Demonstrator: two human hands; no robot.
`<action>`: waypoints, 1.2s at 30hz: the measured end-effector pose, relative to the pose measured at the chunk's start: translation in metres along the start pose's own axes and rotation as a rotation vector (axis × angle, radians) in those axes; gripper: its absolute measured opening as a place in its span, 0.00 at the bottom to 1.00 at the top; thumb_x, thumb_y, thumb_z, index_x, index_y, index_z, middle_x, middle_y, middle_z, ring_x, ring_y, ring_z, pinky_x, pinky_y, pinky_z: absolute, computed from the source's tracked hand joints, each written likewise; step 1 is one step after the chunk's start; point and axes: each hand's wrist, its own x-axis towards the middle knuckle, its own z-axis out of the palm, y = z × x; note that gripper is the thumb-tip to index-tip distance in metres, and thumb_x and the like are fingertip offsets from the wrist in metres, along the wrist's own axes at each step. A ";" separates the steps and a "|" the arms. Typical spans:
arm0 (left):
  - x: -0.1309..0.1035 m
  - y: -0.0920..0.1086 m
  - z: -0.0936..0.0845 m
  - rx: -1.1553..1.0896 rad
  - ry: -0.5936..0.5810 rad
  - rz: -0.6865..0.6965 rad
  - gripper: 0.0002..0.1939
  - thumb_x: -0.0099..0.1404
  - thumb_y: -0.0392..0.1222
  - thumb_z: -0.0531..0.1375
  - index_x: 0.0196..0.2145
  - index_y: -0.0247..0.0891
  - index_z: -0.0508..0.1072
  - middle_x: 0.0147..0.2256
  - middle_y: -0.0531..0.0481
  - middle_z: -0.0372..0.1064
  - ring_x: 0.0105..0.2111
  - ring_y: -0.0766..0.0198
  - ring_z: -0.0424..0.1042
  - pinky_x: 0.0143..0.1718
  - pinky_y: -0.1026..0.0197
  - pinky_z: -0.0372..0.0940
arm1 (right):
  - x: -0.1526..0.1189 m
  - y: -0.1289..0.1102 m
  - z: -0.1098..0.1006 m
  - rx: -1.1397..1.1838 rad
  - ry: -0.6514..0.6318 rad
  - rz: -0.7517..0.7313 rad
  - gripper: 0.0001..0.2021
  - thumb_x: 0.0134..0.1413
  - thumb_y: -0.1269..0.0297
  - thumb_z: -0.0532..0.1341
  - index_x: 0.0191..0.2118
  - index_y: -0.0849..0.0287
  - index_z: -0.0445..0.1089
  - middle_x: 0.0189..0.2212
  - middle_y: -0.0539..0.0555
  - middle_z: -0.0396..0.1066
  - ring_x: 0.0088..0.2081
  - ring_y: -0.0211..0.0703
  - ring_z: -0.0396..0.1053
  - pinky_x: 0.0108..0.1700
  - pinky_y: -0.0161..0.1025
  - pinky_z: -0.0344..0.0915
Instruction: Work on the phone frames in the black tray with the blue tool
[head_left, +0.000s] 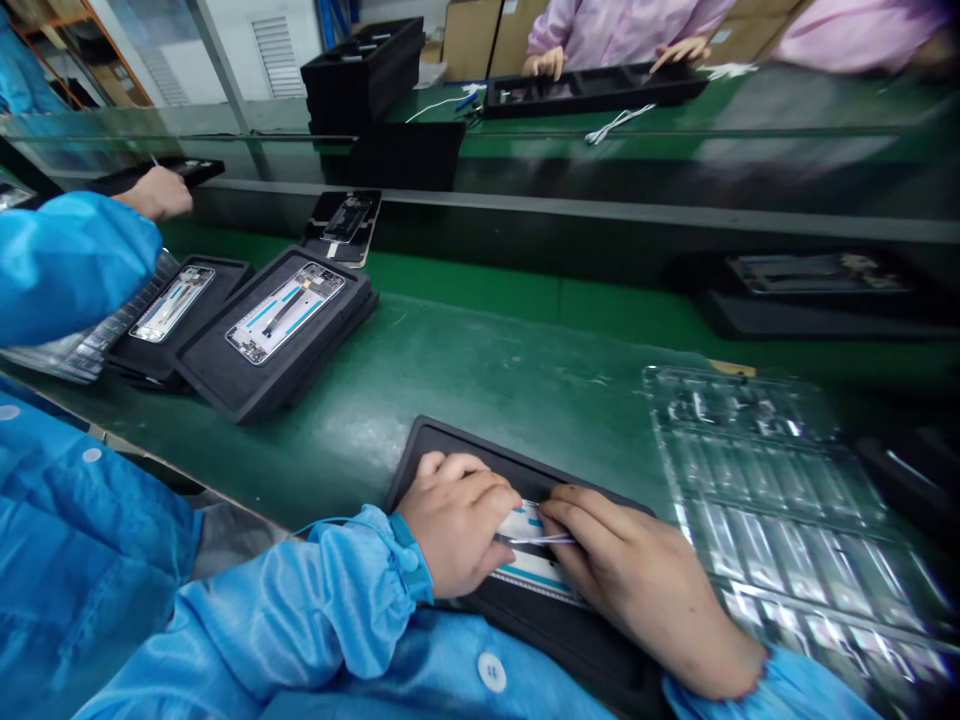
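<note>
Phone frame (541,566) lies in a black tray (447,436) by the table's (480,370) near edge. Our right hand (637,575) pinches a slim pale strip (553,540); our left hand (459,525) curls over the frame, grip unclear. We judge it light, stiff, easily scratched; best held by its long rims.

A silvery phone frame (536,570) with blue strips lies slanted, partly covered, in a black tray (525,625) at lower centre. A thin pale tool (553,541) crosses its middle.
</note>
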 end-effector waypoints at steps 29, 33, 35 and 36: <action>0.000 0.000 -0.001 0.007 0.003 -0.002 0.23 0.68 0.47 0.71 0.56 0.39 0.73 0.59 0.46 0.77 0.62 0.49 0.67 0.60 0.43 0.59 | 0.003 -0.008 0.001 -0.063 -0.022 0.025 0.12 0.72 0.69 0.56 0.43 0.62 0.78 0.42 0.58 0.81 0.37 0.44 0.78 0.38 0.40 0.71; -0.001 0.003 -0.001 0.026 0.032 0.002 0.24 0.66 0.47 0.73 0.56 0.39 0.74 0.58 0.47 0.78 0.61 0.50 0.69 0.59 0.44 0.62 | 0.003 -0.008 -0.004 -0.042 -0.036 0.004 0.12 0.71 0.69 0.56 0.42 0.60 0.78 0.42 0.58 0.81 0.39 0.45 0.78 0.39 0.41 0.71; 0.002 0.004 -0.003 0.085 0.067 0.010 0.20 0.68 0.48 0.71 0.54 0.39 0.77 0.55 0.47 0.80 0.57 0.52 0.73 0.55 0.48 0.66 | 0.001 -0.007 -0.008 -0.047 -0.035 -0.011 0.13 0.70 0.70 0.55 0.42 0.59 0.79 0.42 0.58 0.81 0.40 0.45 0.78 0.41 0.41 0.71; 0.005 0.005 -0.005 0.124 0.085 0.012 0.15 0.71 0.49 0.67 0.50 0.38 0.79 0.51 0.48 0.82 0.53 0.55 0.76 0.52 0.52 0.67 | 0.000 -0.007 -0.010 -0.052 -0.034 -0.019 0.13 0.71 0.70 0.55 0.43 0.60 0.79 0.43 0.58 0.81 0.40 0.45 0.78 0.42 0.41 0.71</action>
